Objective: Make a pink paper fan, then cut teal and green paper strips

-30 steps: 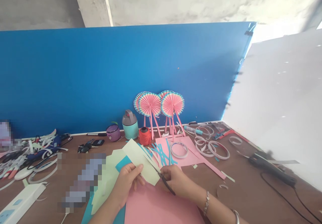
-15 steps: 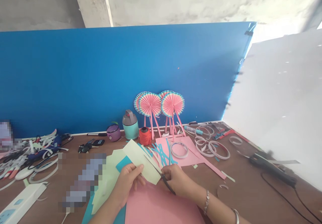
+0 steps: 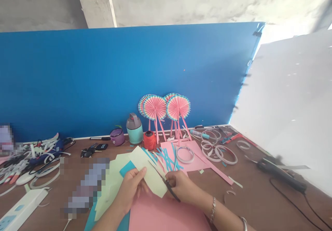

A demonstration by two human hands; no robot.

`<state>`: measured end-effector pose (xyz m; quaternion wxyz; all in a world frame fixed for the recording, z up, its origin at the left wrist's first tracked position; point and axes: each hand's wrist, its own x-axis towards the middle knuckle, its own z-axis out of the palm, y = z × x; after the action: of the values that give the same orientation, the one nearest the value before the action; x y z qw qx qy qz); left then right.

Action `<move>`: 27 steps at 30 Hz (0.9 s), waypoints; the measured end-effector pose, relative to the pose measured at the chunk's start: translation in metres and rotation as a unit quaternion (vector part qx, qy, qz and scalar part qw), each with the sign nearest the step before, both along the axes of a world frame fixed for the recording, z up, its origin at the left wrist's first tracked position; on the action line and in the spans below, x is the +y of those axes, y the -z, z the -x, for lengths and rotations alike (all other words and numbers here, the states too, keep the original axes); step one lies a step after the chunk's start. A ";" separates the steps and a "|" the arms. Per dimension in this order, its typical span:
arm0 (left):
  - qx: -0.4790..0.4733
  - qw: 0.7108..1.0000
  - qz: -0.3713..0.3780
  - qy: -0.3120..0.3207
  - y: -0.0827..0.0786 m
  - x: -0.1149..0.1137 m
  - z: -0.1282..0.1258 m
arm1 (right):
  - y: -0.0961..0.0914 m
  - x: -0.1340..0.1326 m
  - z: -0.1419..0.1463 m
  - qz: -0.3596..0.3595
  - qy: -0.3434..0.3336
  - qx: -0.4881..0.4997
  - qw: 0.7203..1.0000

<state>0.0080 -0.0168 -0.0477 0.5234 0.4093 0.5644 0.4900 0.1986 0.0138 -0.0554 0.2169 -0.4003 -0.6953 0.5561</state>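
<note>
Gently, keep the pale green card (image 3: 149,172) pinched taut in the left hand (image 3: 131,187). Guide the black scissors (image 3: 171,190), gripped firmly in the right hand (image 3: 181,186), slowly along its edge.

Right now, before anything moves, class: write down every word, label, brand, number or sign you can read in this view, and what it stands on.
No text can be read anywhere in this view.
White power strip: blue marks, any print too small to read.
Black marker pen: any print too small to read.
Teal flask: no readable label.
</note>
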 end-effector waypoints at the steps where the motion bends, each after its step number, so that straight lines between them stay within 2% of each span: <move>1: -0.002 1.000 0.003 0.003 0.000 0.000 0.000 | 0.000 0.000 0.000 0.003 -0.001 -0.001 1.000; 18: -0.025 0.999 0.018 0.021 -0.002 -0.001 -0.002 | 0.002 -0.001 0.000 0.025 0.004 0.008 1.000; 27: -0.031 0.999 0.013 0.025 -0.002 -0.002 -0.001 | -0.005 -0.001 0.001 -0.024 0.022 -0.035 0.999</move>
<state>0.0094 -0.0186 -0.0456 0.5579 0.4007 0.5442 0.4816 0.1980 0.0125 -0.0508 0.2144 -0.4293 -0.7065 0.5202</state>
